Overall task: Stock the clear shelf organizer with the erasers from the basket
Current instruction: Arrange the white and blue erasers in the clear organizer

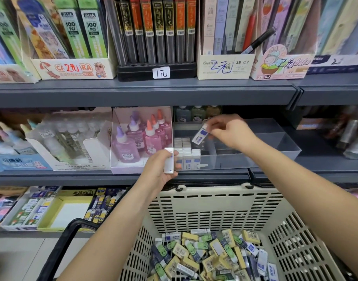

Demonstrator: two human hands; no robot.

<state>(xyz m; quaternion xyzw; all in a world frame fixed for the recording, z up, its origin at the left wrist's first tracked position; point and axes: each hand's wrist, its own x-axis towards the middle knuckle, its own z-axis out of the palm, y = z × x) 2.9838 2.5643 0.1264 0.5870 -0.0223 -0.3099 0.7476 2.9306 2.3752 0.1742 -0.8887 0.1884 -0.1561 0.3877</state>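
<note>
At left, glue bottles [141, 136] in a white box [123, 169]. Beside them, left hand [160, 172], fingers curled round an upright eraser [168, 159] in front of the shelf [72, 177]. Behind it, rows of stocked erasers [186, 152] standing in the left end of the organizer [279, 144]. Above those, right hand [228, 132], fingertips pinching a tilted second eraser [200, 135]. Below, basket [214, 192] holding a heap of loose erasers [210, 258].

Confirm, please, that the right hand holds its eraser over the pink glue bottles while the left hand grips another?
No: the head view shows the right hand holding its eraser over the clear organizer; the left hand does grip another eraser.
</note>
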